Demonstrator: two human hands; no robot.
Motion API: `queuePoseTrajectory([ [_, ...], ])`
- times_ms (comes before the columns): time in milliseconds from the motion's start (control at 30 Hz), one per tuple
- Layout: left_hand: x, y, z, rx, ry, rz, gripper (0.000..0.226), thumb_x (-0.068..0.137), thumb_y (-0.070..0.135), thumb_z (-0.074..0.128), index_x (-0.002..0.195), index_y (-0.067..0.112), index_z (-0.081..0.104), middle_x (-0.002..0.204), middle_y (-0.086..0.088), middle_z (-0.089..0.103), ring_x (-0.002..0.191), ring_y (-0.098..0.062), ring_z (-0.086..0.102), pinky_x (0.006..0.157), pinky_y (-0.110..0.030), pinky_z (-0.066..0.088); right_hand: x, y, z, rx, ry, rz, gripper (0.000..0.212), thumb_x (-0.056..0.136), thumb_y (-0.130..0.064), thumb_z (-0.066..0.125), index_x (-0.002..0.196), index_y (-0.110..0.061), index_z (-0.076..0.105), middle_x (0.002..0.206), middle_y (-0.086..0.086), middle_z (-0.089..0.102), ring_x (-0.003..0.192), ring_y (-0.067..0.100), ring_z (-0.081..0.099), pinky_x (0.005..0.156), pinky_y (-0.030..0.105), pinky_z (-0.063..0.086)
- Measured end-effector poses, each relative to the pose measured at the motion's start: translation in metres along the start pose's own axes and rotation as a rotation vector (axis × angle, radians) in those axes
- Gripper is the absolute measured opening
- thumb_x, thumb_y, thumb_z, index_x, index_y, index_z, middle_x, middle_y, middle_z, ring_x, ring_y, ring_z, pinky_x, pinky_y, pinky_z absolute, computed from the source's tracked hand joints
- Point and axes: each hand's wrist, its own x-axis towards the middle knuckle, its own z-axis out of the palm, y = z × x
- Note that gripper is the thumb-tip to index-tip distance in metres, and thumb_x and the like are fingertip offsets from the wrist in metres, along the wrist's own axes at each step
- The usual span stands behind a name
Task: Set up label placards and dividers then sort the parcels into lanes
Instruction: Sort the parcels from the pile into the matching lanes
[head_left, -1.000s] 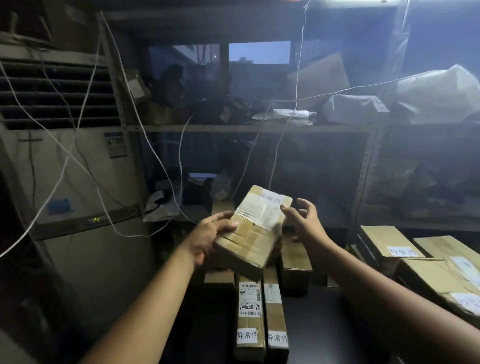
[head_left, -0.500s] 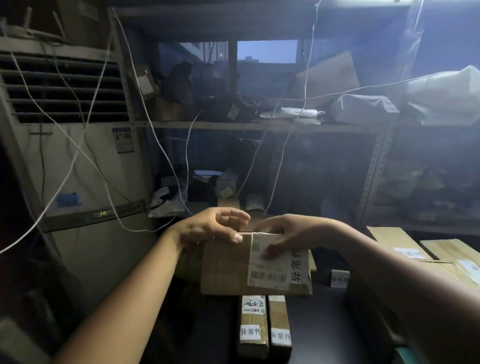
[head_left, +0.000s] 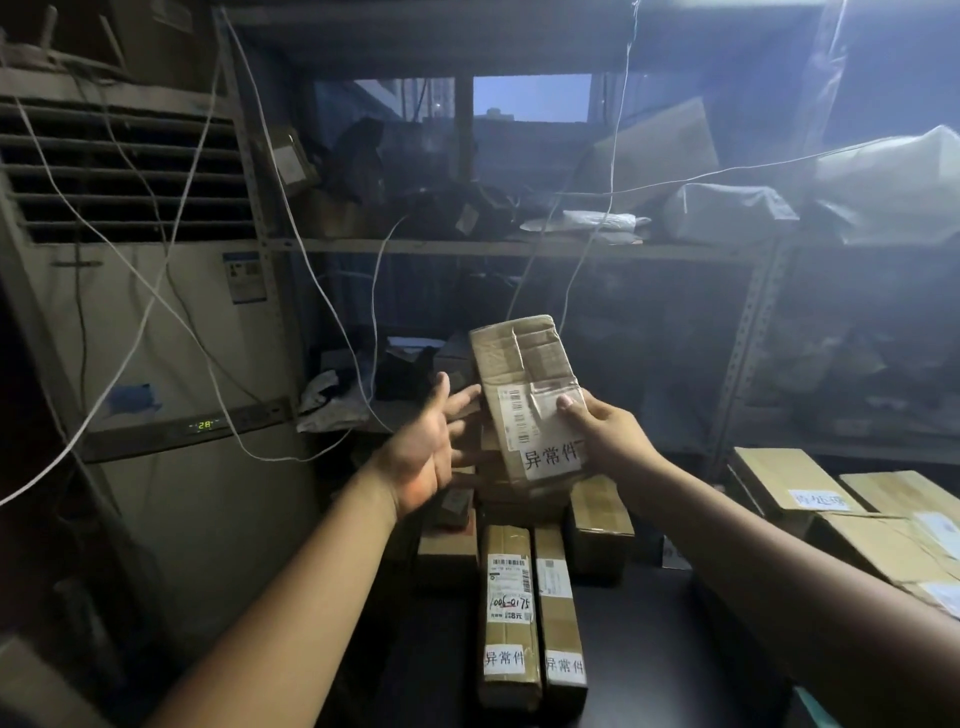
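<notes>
A brown cardboard parcel (head_left: 524, 384) with a barcode label and a white handwritten sticker stands upright in the air over the dark table (head_left: 649, 649). My right hand (head_left: 597, 426) grips its lower right edge, thumb on the front face. My left hand (head_left: 434, 447) is spread open just left of the parcel, fingertips near or touching its left side. Below, two long narrow parcels (head_left: 511, 613) with the same white stickers lie side by side on the table, with more boxes stacked behind them.
A tall air conditioner (head_left: 156, 332) showing 28 stands at the left. Metal shelving (head_left: 519, 248) with bags and boxes runs behind, with white cables hanging across. Several flat boxes (head_left: 841, 514) with labels lie at the right of the table.
The parcel has turned from lying flat between both hands to standing upright and has risen. My left hand has come off its top and opened beside it.
</notes>
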Motion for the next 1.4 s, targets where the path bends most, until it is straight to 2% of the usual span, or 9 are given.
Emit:
queuePoseTrajectory([
  [133, -0.001, 0.008, 0.011, 0.167, 0.042, 0.005, 0.078, 0.088, 0.082, 0.020, 0.154, 0.041, 0.030, 0.168, -0.008, 0.004, 0.151, -0.045, -0.004, 0.119, -0.066, 0.003, 0.005, 0.001, -0.005, -0.024, 0.062, 0.037, 0.038, 0.105, -0.014, 0.052, 0.143, -0.017, 0.059, 0.133, 0.002, 0.067, 0.107, 0.019, 0.071, 0.076, 0.033, 0.064],
  [267, 0.006, 0.006, 0.015, 0.160, 0.058, 0.066, 0.068, 0.087, 0.080, 0.029, 0.140, 0.043, 0.050, 0.165, -0.006, 0.020, 0.152, -0.034, 0.017, 0.121, -0.061, 0.018, -0.006, -0.011, -0.015, 0.015, 0.099, 0.081, 0.036, 0.104, -0.026, 0.057, 0.138, -0.017, 0.063, 0.133, -0.002, 0.068, 0.116, 0.018, 0.067, 0.098, 0.041, 0.058],
  [433, 0.032, 0.001, 0.032, 0.161, 0.011, 0.069, 0.063, 0.092, 0.076, 0.034, 0.123, 0.032, 0.068, 0.125, -0.004, 0.070, 0.122, -0.028, 0.062, 0.106, -0.055, 0.044, -0.023, -0.025, -0.043, 0.028, 0.189, 0.119, 0.064, 0.093, -0.046, 0.068, 0.122, 0.011, 0.064, 0.106, 0.023, 0.072, 0.089, 0.023, 0.059, 0.072, 0.030, 0.048],
  [633, 0.057, -0.007, 0.097, 0.198, -0.114, 0.063, 0.080, 0.060, 0.091, 0.055, 0.120, 0.042, 0.070, 0.136, -0.001, 0.064, 0.133, -0.031, 0.052, 0.114, -0.061, 0.032, -0.058, -0.044, -0.105, 0.004, 0.318, 0.132, 0.054, 0.087, -0.045, 0.070, 0.110, 0.003, 0.070, 0.100, 0.030, 0.066, 0.111, 0.035, 0.070, 0.069, 0.030, 0.045],
  [700, 0.059, -0.007, 0.127, 0.227, -0.185, 0.065, 0.063, 0.078, 0.084, 0.044, 0.119, 0.044, 0.070, 0.131, 0.002, 0.067, 0.130, -0.031, 0.055, 0.114, -0.061, 0.031, -0.072, -0.051, -0.128, 0.041, 0.345, 0.100, 0.050, 0.083, -0.047, 0.072, 0.107, -0.003, 0.071, 0.096, 0.016, 0.062, 0.089, 0.021, 0.041, 0.072, 0.029, 0.045],
  [833, 0.065, -0.010, 0.184, 0.220, -0.310, 0.059, 0.054, 0.101, 0.065, 0.024, 0.117, 0.044, 0.071, 0.128, -0.002, 0.069, 0.121, -0.031, 0.062, 0.105, -0.059, 0.045, -0.102, -0.058, -0.176, 0.049, 0.464, 0.092, 0.038, 0.102, -0.036, 0.056, 0.117, -0.008, 0.074, 0.105, 0.005, 0.073, 0.089, 0.021, 0.056, 0.051, 0.013, 0.048],
  [1067, 0.077, -0.036, 0.301, 0.242, -0.443, 0.032, 0.054, 0.099, 0.067, 0.028, 0.126, 0.039, 0.066, 0.127, -0.003, 0.069, 0.115, -0.039, 0.065, 0.106, -0.062, 0.042, -0.162, -0.060, -0.268, 0.013, 0.607, 0.090, 0.037, 0.095, -0.045, 0.060, 0.103, -0.014, 0.078, 0.124, 0.018, 0.070, 0.091, 0.026, 0.065, 0.102, 0.046, 0.052],
  [1233, 0.079, -0.062, 0.387, 0.291, -0.484, 0.031, 0.050, 0.101, 0.064, 0.027, 0.125, 0.043, 0.066, 0.125, 0.003, 0.071, 0.101, -0.032, 0.070, 0.089, -0.045, 0.051, -0.212, -0.054, -0.341, 0.027, 0.653, 0.101, 0.041, 0.102, -0.045, 0.050, 0.109, -0.015, 0.076, 0.096, -0.001, 0.073, 0.083, 0.022, 0.063, 0.079, 0.035, 0.045],
  [1400, 0.070, -0.093, 0.481, 0.325, -0.485, 0.009, 0.048, 0.099, 0.068, 0.030, 0.123, 0.047, 0.066, 0.130, 0.010, 0.067, 0.097, -0.030, 0.071, 0.084, -0.043, 0.051, -0.263, -0.047, -0.423, -0.011, 0.664, 0.136, 0.044, 0.103, -0.047, 0.048, 0.119, -0.015, 0.073, 0.099, -0.003, 0.075, 0.081, 0.016, 0.066, 0.083, 0.036, 0.047],
])
